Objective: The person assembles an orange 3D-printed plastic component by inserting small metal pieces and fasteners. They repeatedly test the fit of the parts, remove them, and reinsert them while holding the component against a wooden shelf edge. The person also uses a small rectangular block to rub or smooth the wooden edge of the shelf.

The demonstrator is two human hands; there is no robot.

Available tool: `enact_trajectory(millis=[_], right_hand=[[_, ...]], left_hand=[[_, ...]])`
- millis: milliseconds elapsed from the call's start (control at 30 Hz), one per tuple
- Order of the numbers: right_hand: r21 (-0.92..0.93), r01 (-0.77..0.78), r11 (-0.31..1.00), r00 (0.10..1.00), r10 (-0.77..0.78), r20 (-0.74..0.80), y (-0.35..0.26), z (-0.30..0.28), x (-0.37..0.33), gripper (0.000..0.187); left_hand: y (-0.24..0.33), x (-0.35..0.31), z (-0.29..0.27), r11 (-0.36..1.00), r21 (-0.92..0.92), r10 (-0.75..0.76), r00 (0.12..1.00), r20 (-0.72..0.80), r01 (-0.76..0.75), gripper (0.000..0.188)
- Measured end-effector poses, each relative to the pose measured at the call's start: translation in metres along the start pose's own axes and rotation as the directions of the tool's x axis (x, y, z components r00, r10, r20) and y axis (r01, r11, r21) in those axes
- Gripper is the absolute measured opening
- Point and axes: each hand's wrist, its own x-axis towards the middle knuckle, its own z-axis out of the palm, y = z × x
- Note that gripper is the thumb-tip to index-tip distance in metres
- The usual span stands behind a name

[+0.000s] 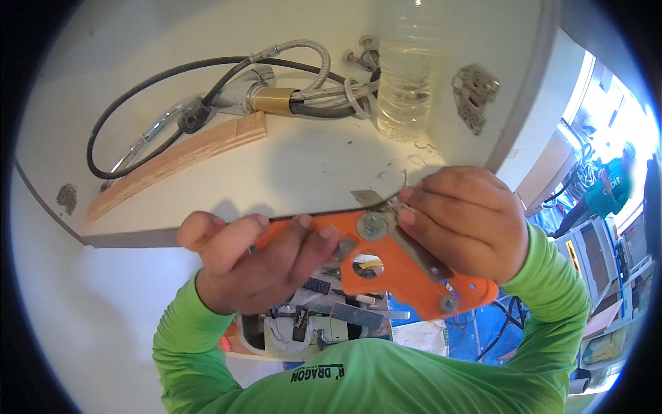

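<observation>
Both hands are on the orange tool [410,284], as far as I can tell from the head view. Right hand [472,221]: narrow pinch, thumb and fingertips close together on the metal at the tool's upper right, just beside the large round bolt [372,225]. Left hand [255,265]: fingers half curled across the left end, spread somewhat apart. Can't see what backs them up behind the tool, so I can't call how hard that side is squeezed.

Tool is up in front of the chest, just off the near edge of the white panel [303,165]. Can't tell from one angle if it touches that edge. Orange face is toward me, lower right corner free.

Handling, my guess: stiff flat body, moderate weight, not fragile. Painted face could be a bit slick. The grey metal strip [422,252] may pivot or have a hard edge, so I'd keep skin off its rim. Best hold I see: flat orange area near the lower bolt [448,303], or through the round hole, with the other hand steadying the left end.

Around it: tap [234,96] with hoses, wood strip [186,155] and clear bottle [405,90] on the panel, all apart from the hands. Loose tools [355,315] sit below.
</observation>
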Motion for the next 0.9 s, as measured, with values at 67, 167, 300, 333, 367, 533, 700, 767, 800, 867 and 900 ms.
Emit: enact_trajectory(millis=[67,167,300,333,367,533,700,767,800,867,900], right_hand=[[-0.024,0.005,1.0,1.0,-0.006,-0.005,-0.007,-0.015,-0.011,0.033],[-0.145,0.02,0.989,1.0,-0.021,-0.006,-0.016,-0.042,-0.025,0.038],[-0.176,-0.021,0.984,1.0,0.019,-0.012,-0.027,-0.08,-0.037,0.038],[-0.167,-0.027,0.986,1.0,0.025,-0.013,-0.028,-0.087,-0.04,0.037],[-0.151,-0.019,0.988,1.0,0.016,-0.019,-0.026,-0.091,-0.042,0.037],[-0.107,-0.025,0.994,0.999,0.021,-0.038,-0.022,-0.085,-0.041,0.033],[-0.117,-0.033,0.993,0.999,0.033,-0.002,-0.015,-0.068,-0.035,0.034],[-0.096,-0.044,0.994,0.999,0.044,-0.008,-0.011,-0.06,-0.031,0.035],[-0.087,-0.047,0.995,0.999,0.046,-0.012,-0.009,-0.055,-0.03,0.035],[-0.073,-0.045,0.996,0.999,0.044,-0.025,-0.005,-0.044,-0.027,0.035],[-0.071,-0.047,0.996,0.999,0.045,-0.026,-0.004,-0.039,-0.026,0.036]], left_hand=[[0.015,0.005,-0.007,0.998,-0.037,-0.047,0.999,-0.008,0.047,0.026],[0.033,0.03,-0.023,0.996,-0.077,-0.035,0.998,-0.043,0.032,0.03],[0.05,0.055,-0.037,0.998,-0.064,0.004,0.998,-0.056,-0.008,0.032],[0.053,0.06,-0.038,0.998,-0.066,0.005,0.999,-0.054,-0.009,0.033],[0.054,0.065,-0.039,0.998,-0.067,0.007,0.999,-0.051,-0.011,0.034],[0.052,0.068,-0.036,0.997,-0.074,0.02,0.999,-0.045,-0.023,0.032],[0.036,0.058,-0.018,0.999,-0.018,0.043,0.994,-0.103,-0.045,0.024],[0.027,0.056,-0.017,0.999,-0.011,0.042,0.996,-0.076,-0.043,0.022],[0.023,0.053,-0.014,0.999,-0.009,0.039,0.997,-0.065,-0.039,0.021],[0.016,0.041,-0.01,0.999,-0.01,0.052,0.998,-0.047,-0.052,0.03],[0.013,0.037,-0.007,0.998,-0.012,0.057,0.998,-0.036,-0.057,0.034]])
